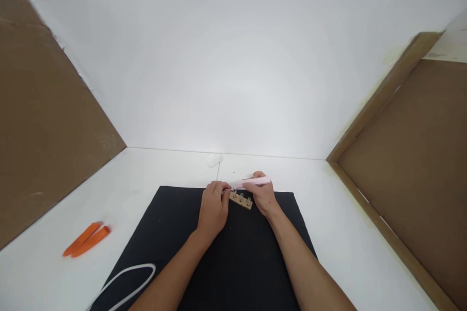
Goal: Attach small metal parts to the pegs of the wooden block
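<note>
A small wooden block (241, 200) with several metal bolts standing in it lies on a black mat (182, 243). My left hand (213, 206) is closed, its fingertips pinched at the block's left end on something too small to name. My right hand (263, 193) is closed round a pale pink pen-shaped tool (253, 182), whose tip points left toward the leftmost bolt.
Two orange pry tools (86, 240) lie on the white table at the left. A white cable (126, 279) loops over the mat's near left corner. A small clear item (214, 159) sits by the back wall. Brown boards stand at both sides.
</note>
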A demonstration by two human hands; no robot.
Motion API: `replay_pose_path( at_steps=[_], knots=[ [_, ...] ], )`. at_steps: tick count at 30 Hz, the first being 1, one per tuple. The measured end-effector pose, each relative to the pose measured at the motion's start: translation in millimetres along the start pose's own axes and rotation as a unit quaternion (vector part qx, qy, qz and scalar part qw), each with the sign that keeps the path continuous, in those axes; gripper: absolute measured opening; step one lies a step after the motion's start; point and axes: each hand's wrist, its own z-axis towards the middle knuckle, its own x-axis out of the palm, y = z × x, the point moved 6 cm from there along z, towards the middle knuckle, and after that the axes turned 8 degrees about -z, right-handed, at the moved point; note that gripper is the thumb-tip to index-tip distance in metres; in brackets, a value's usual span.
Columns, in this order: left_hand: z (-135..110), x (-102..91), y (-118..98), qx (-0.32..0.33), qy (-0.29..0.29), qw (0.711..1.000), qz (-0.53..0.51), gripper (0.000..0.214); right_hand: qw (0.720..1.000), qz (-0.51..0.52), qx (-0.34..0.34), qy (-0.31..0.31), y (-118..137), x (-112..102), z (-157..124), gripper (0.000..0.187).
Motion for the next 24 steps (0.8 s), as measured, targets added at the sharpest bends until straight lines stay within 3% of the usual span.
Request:
replay_pose_path(
  at_steps=[3,9,17,24],
  knots=[
    [0.2,-0.9,-0.7,-0.002,-0.002,1.0,-0.001,0.016,1.0,-0.002,0.003,0.001,0.2,0.0,-0.4,0.043],
    [1.2,-2.0,-0.2,-0.01,-0.01,1.0,-0.014,0.017,0.998,-0.014,0.013,0.062,3.9,5.0,-4.0,0.044],
    [1.4,-1.7,0.0,-0.007,-0.011,1.0,-0.015,0.017,1.0,0.021,0.006,0.016,3.5,2.7,-0.8,0.043],
    [1.3,-1.0,0.8,-0.01,-0.005,1.0,-0.023,0.015,0.999,0.024,0.013,0.037,4.7,4.4,-2.3,0.044]
  ],
)
